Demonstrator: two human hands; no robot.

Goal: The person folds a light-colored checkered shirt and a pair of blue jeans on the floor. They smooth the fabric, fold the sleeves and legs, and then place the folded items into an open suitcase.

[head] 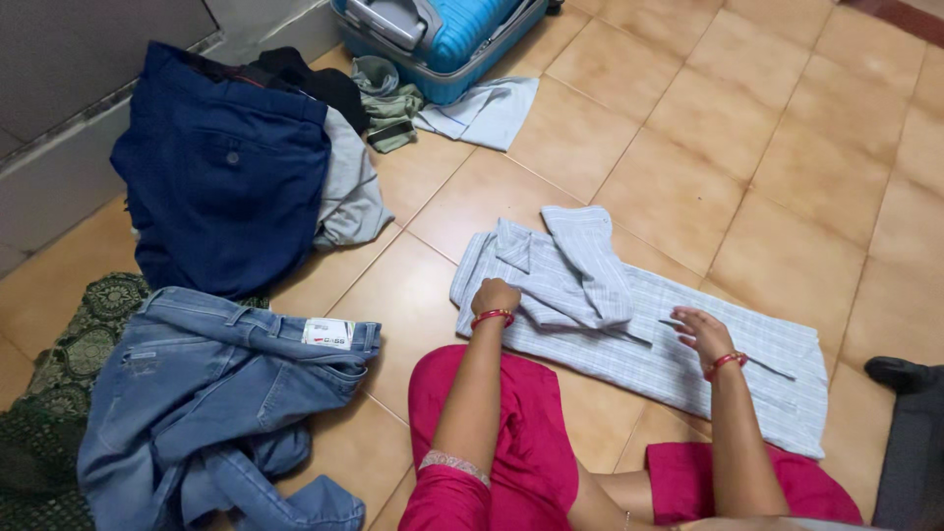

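Pink fabric (pixel 511 433) of the person's own clothing fills the nearest part of the view, draped over bent knees on the tiled floor (pixel 787 197). Both forearms reach forward from it, each wrist ringed by a red bangle. The left hand (pixel 494 295) is curled closed, pressing down on the near edge of a pale striped shirt (pixel 639 344), close to its collar end. The right hand (pixel 700 332) is open, fingers spread and slightly bent, resting on or just above the middle of the same shirt; whether it truly touches the cloth I cannot tell. The shirt lies flat on the floor right in front of the knees, stretched out towards the right, with one sleeve (pixel 590 261) folded back across its body between the two hands.

To the left, beside the pink-clad knee, a pair of light blue jeans (pixel 216 393) sits crumpled, partly over a dark green patterned mat (pixel 69 364). At the right edge a dark shoe (pixel 900 374) shows. Further out on the left, dark navy trousers (pixel 221 187) lie over a grey garment (pixel 349 192), with black cloth behind them. Beyond these, a greenish garment (pixel 388 98) and a pale blue cloth (pixel 487 113) lie against a bright blue suitcase (pixel 462 39) at the far edge.
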